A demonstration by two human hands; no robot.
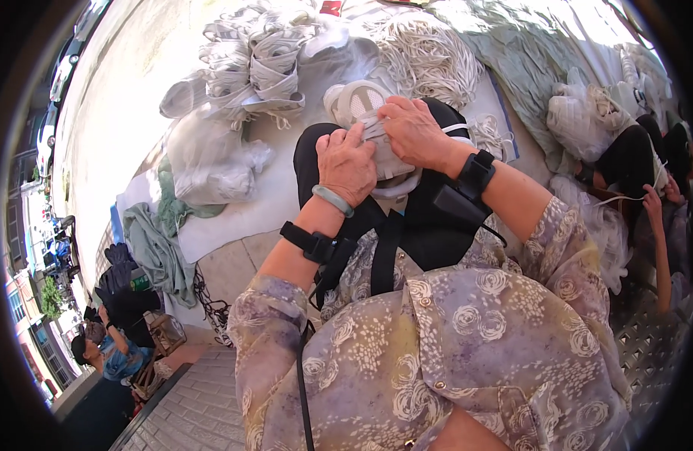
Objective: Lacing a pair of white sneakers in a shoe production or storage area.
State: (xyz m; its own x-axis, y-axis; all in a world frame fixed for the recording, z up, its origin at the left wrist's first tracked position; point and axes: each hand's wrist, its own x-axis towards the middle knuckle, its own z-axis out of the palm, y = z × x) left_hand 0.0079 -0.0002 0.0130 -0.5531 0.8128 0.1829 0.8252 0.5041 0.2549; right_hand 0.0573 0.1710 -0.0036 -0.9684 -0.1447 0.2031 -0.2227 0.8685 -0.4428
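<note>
A pale grey and white sneaker with a mesh toe lies on my lap, its toe pointing away from me. My left hand grips the sneaker's left side, fingers curled over its lacing area. From the other side, my right hand pinches at the lacing area with thumb and fingers. Whether a lace end sits in that pinch is hidden by the fingers. A white lace strand shows beside my right hand, over my dark-clad knee.
Stacked pale shoes stand ahead to the left, near a clear plastic bag. A heap of white laces lies ahead, a smaller bundle nearer. Green cloth spreads to the right. A co-worker's hand holds a lace at far right.
</note>
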